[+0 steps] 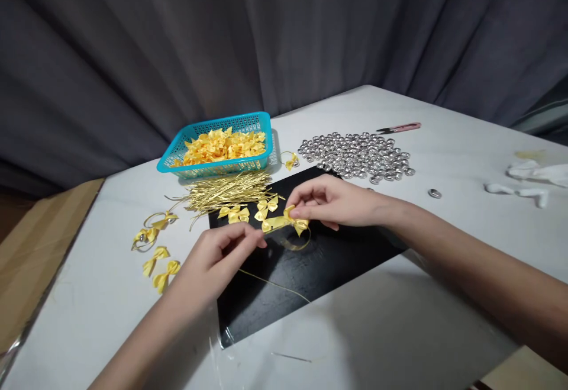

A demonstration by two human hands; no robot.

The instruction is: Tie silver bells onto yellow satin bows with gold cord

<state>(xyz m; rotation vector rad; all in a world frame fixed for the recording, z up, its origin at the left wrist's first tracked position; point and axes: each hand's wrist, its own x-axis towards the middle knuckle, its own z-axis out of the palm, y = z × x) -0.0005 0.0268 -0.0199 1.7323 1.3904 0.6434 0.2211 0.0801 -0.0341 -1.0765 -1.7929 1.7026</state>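
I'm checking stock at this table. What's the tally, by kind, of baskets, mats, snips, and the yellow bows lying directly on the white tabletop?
Turquoise basket: 1
Black mat: 1
Pink-handled snips: 1
Looped yellow bows on the white tabletop: 3
Yellow bows without a visible loop there: 2
Total: 8

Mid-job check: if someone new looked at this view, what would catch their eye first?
Probably the turquoise basket heaped with yellow bows, at the far side of the white table, left of centre. Right of it spreads a glinting pile of silver pieces. Nearer, above a black mat, the right hand pinches a single yellow bow, with the left hand close beside.
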